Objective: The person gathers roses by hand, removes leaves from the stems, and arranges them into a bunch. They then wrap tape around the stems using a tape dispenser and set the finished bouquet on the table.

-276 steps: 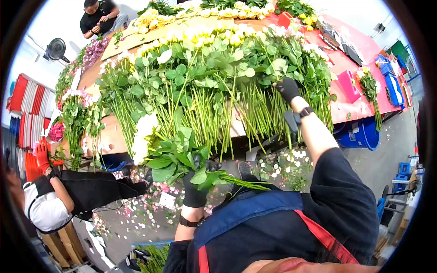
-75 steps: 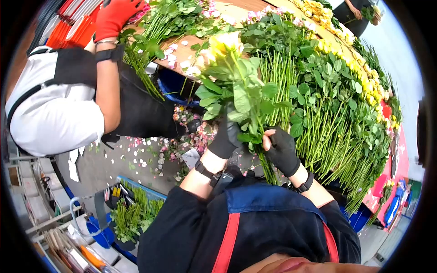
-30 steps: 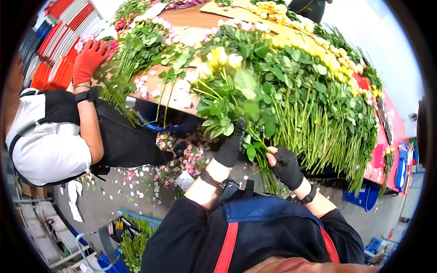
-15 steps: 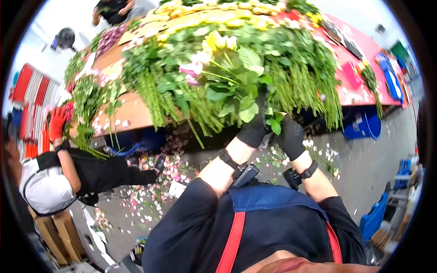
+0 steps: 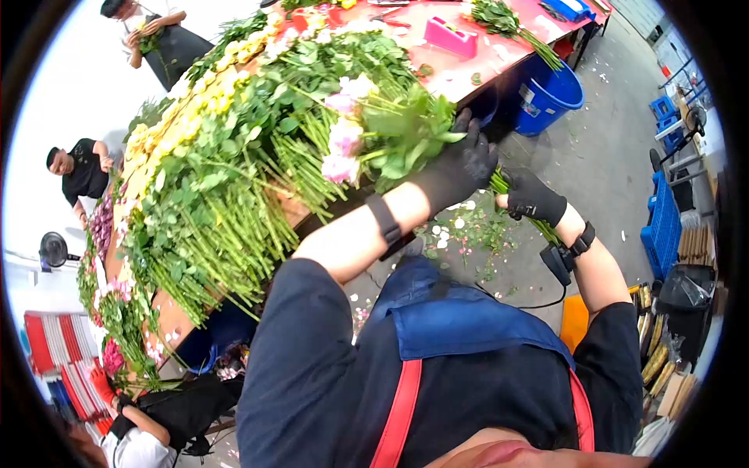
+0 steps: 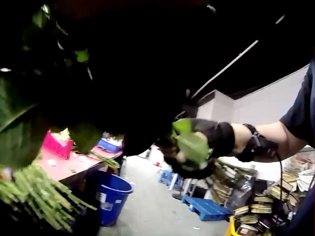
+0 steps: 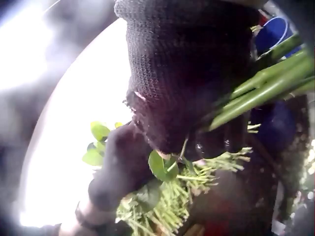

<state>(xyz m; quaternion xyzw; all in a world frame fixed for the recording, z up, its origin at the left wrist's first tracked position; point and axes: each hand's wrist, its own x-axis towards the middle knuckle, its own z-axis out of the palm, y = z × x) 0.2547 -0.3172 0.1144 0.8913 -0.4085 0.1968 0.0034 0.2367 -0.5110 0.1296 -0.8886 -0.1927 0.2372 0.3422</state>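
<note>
Curled round green stems (image 7: 266, 93), the gloved right hand (image 5: 534, 199) holds the lower end of a rose bunch (image 5: 409, 140); the left hand (image 5: 460, 165) grips its leafy part, before the table's (image 5: 449, 78) near edge. Heaped flowers (image 5: 222, 207) overhang that edge, a blue bucket (image 5: 548, 113) stands below it, and beyond the far edge stands a person (image 5: 160, 39)
</note>
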